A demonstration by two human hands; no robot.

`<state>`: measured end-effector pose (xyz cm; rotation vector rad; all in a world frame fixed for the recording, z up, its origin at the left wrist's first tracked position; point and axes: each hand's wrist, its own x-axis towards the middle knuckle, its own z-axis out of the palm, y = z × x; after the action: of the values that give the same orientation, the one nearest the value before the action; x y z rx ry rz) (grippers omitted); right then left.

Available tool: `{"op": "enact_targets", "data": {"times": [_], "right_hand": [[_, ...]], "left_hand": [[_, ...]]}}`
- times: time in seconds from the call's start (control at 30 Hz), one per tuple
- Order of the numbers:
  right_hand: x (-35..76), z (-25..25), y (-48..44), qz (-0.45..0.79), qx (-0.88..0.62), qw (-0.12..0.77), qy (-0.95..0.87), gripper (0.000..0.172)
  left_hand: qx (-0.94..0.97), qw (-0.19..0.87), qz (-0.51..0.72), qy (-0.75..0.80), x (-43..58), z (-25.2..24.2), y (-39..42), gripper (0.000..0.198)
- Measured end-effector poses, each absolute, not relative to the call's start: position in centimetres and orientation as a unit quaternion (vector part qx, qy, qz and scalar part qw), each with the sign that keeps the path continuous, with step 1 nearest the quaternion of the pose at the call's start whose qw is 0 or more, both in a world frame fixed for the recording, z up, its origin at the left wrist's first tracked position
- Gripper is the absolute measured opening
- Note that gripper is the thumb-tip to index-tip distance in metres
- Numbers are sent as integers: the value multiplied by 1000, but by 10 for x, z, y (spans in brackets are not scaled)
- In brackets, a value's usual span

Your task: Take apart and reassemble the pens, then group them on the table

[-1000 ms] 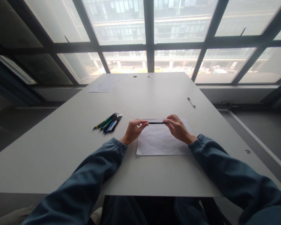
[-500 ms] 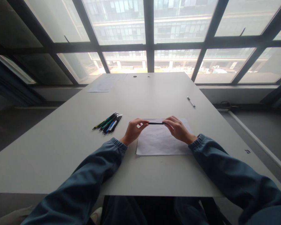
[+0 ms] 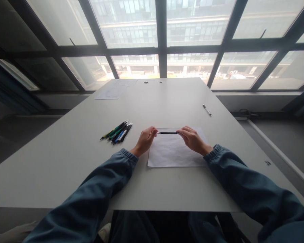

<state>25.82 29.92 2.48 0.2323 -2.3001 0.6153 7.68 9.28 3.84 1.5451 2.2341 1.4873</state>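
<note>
A slim black pen point(image 3: 168, 133) is held level above a white sheet of paper point(image 3: 177, 155). My left hand point(image 3: 145, 139) is closed, thumb and fingers pinched at the pen's left end, where a pale tip shows. At the opposite end, my right hand point(image 3: 192, 138) grips the pen between thumb and fingers. The paper lies flat on the table below both hands. To the left of my left hand, a bundle of several pens point(image 3: 118, 132) lies slanted on the table, mostly black with green, blue and white parts.
The white table point(image 3: 66, 162) stretches toward the windows. A single pen point(image 3: 207, 110) lies near its right edge, and more paper sheets point(image 3: 108, 90) rest at the far left. A small dark mark point(image 3: 268, 163) is near the right edge.
My left fingers have slid slightly left along the pen to its very end, uncovering the pale tip. My right hand has barely moved.
</note>
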Motion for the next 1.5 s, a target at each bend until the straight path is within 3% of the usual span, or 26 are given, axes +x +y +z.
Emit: {"op": "enact_targets", "data": {"times": [0.1, 0.37, 0.8, 0.97, 1.07, 1.23, 1.5], "right_hand": [[258, 25, 299, 239, 91, 364, -896, 26], [258, 25, 299, 237, 94, 361, -897, 27], [257, 25, 301, 238, 85, 368, -895, 26], [257, 25, 300, 240, 87, 370, -893, 27], [257, 25, 300, 241, 88, 369, -894, 26], [258, 26, 300, 240, 94, 370, -893, 25], [258, 26, 299, 243, 97, 369, -892, 25]], "left_hand": [[494, 55, 461, 735, 78, 38, 91, 64], [503, 52, 466, 726, 82, 43, 91, 58], [519, -31, 493, 698, 83, 42, 93, 19], [533, -8, 493, 687, 82, 43, 94, 44], [511, 3, 492, 705, 81, 42, 94, 36], [501, 48, 469, 726, 81, 41, 91, 60], [500, 55, 467, 727, 84, 43, 91, 53]]}}
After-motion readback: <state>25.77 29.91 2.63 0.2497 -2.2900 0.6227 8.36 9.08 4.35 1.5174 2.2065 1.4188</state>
